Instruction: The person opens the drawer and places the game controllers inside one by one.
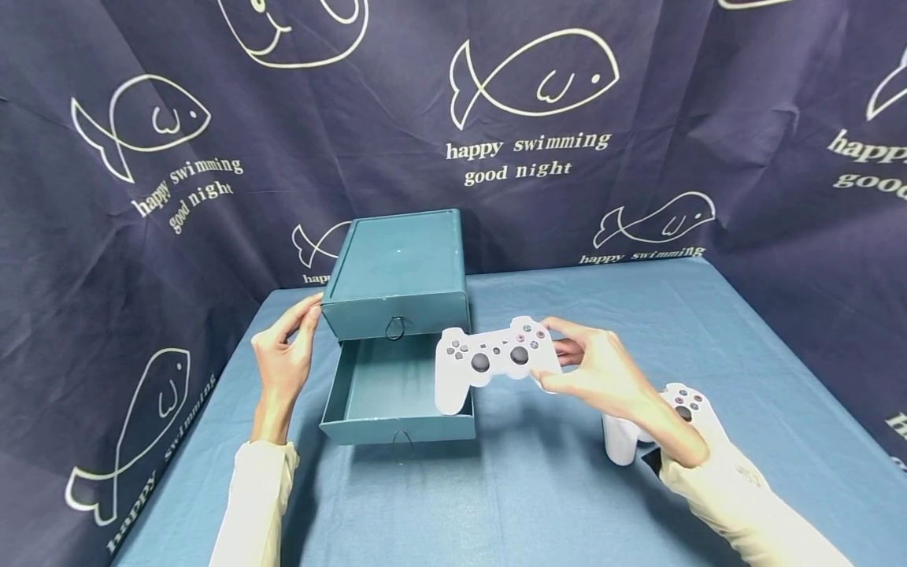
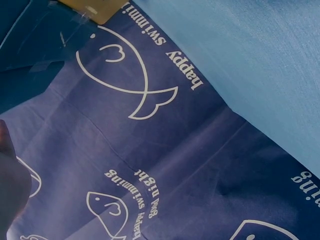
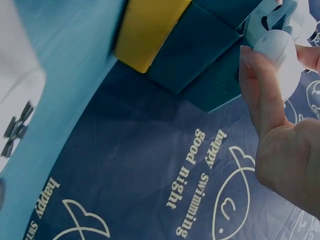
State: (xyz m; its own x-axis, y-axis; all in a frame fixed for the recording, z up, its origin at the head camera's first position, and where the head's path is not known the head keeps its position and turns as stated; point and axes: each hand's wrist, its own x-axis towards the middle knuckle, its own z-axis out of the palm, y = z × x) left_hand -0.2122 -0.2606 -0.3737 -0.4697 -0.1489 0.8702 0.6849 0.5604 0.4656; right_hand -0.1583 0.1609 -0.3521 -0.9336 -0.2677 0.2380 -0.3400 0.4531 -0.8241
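Note:
My right hand [image 1: 595,366] grips the right handle of a white game controller [image 1: 460,374], thumb on one side and fingers on the other. The controller is held face up, its left end over the pulled-out lower drawer [image 1: 397,429] of a teal drawer box [image 1: 400,256]. In the right wrist view the fingers pinch the rounded white handle [image 3: 287,65]. The upper drawer is closed, with a thin loop pull on its front. My left hand [image 1: 283,350] touches the box's front left corner with its fingertips; the left wrist view hardly shows this hand.
A second white controller [image 1: 623,437] lies on the blue cloth, partly hidden under my right forearm, with a small black item [image 1: 653,461] beside it. A yellow part [image 3: 150,32] shows at the base of the teal box. A dark blue fish-print curtain [image 1: 524,205] hangs behind.

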